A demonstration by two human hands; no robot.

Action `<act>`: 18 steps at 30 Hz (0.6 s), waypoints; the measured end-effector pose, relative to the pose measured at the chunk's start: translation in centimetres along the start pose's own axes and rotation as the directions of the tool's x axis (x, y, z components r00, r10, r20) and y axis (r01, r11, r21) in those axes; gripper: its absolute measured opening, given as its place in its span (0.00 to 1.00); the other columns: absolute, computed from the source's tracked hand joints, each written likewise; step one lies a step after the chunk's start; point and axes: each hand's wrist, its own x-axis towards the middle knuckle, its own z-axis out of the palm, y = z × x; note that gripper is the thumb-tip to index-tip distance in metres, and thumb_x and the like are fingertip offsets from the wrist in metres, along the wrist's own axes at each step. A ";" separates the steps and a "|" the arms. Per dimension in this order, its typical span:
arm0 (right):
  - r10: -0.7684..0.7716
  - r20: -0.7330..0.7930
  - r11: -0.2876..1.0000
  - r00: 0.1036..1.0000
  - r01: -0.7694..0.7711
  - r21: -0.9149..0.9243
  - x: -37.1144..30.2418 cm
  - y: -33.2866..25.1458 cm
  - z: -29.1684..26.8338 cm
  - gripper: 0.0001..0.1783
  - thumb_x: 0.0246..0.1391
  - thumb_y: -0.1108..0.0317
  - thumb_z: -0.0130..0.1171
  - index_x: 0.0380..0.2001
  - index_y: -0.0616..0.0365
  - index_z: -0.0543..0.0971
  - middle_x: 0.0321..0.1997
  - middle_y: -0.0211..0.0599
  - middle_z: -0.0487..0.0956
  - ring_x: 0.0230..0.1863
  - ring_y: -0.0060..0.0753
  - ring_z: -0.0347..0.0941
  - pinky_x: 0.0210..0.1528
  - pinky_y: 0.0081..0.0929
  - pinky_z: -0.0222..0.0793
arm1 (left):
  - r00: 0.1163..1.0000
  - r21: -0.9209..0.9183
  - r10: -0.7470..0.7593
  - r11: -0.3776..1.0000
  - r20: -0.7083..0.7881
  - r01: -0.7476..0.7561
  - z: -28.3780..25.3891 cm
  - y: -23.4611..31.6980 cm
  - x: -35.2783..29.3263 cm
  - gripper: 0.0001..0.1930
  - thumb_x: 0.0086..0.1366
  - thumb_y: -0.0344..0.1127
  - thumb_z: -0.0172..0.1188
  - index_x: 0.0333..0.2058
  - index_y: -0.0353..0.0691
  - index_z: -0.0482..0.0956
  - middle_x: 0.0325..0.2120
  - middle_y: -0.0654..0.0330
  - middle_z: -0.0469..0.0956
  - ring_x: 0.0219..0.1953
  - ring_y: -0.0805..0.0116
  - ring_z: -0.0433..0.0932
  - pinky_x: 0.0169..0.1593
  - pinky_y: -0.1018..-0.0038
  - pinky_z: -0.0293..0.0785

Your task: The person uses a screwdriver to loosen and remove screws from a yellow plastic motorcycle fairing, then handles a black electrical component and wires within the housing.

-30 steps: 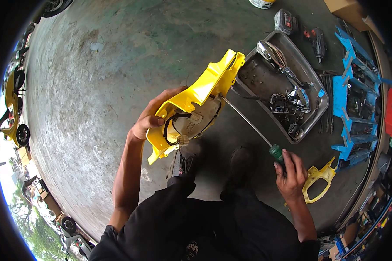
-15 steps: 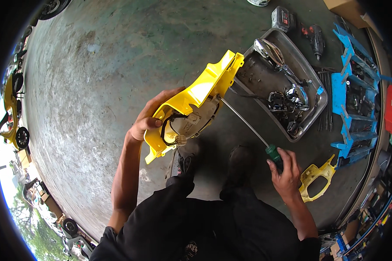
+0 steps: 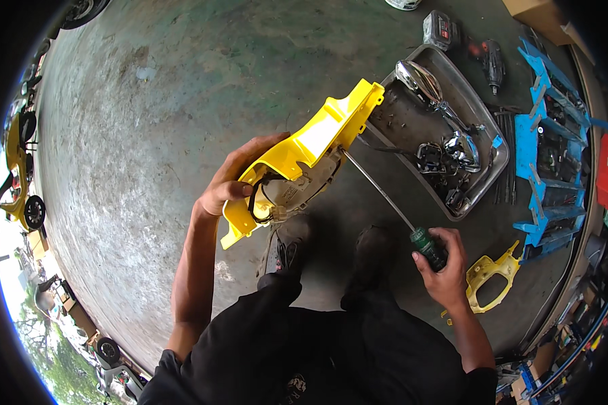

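Observation:
My left hand (image 3: 240,177) grips the near left end of a glossy yellow plastic cover (image 3: 321,129), thumb on its inner side. A pale lamp housing (image 3: 296,191) with dark wiring sits inside this cover. Closed around the green handle of a long screwdriver (image 3: 427,247) is my right hand (image 3: 447,273). The screwdriver's thin shaft slants up to the left, and its tip meets the edge where housing and cover join. The exact spot under the tip is too small to make out.
A metal tray (image 3: 494,177) on the floor holds chrome mirrors (image 3: 419,81) and small parts. Right of it stands an opened blue toolbox (image 3: 528,145). A cordless drill (image 3: 493,66) and a battery (image 3: 438,30) lie beyond. Another yellow frame (image 3: 478,278) rests near my right wrist.
The yellow cover has tilted slightly, its far end shifting a little right. My right fingers have shifted on the screwdriver handle, showing more of it. The tip stays at the same joint.

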 end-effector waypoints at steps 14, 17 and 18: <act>0.482 0.682 0.090 0.550 -0.805 0.586 -0.4 1.0 -1.5 0.21 0.63 0.58 0.60 0.53 0.61 0.73 0.37 0.44 0.78 0.19 0.28 0.72 0.17 0.22 0.62 | 0.999 0.108 -0.025 0.994 0.027 0.022 -0.1 -0.8 -0.2 0.55 0.37 0.56 0.62 0.66 0.32 0.64 0.65 0.46 0.66 0.64 0.54 0.69 0.69 0.63 0.61; 0.137 0.063 0.961 0.989 -0.148 0.235 0.0 0.8 -0.3 0.22 0.61 0.59 0.62 0.52 0.60 0.73 0.37 0.45 0.78 0.22 0.34 0.74 0.20 0.26 0.67 | 0.999 0.070 -0.046 0.997 0.012 0.045 0.4 -1.1 0.1 0.55 0.37 0.56 0.61 0.66 0.32 0.64 0.65 0.46 0.66 0.63 0.53 0.69 0.69 0.63 0.61; -0.198 -0.060 0.977 0.978 0.192 -0.095 0.2 0.7 0.0 0.22 0.60 0.59 0.63 0.52 0.59 0.74 0.38 0.46 0.79 0.24 0.37 0.76 0.22 0.28 0.70 | 0.999 0.078 -0.044 0.996 0.010 0.043 0.5 -1.2 0.1 0.55 0.37 0.56 0.61 0.66 0.32 0.64 0.65 0.46 0.66 0.63 0.53 0.69 0.69 0.63 0.61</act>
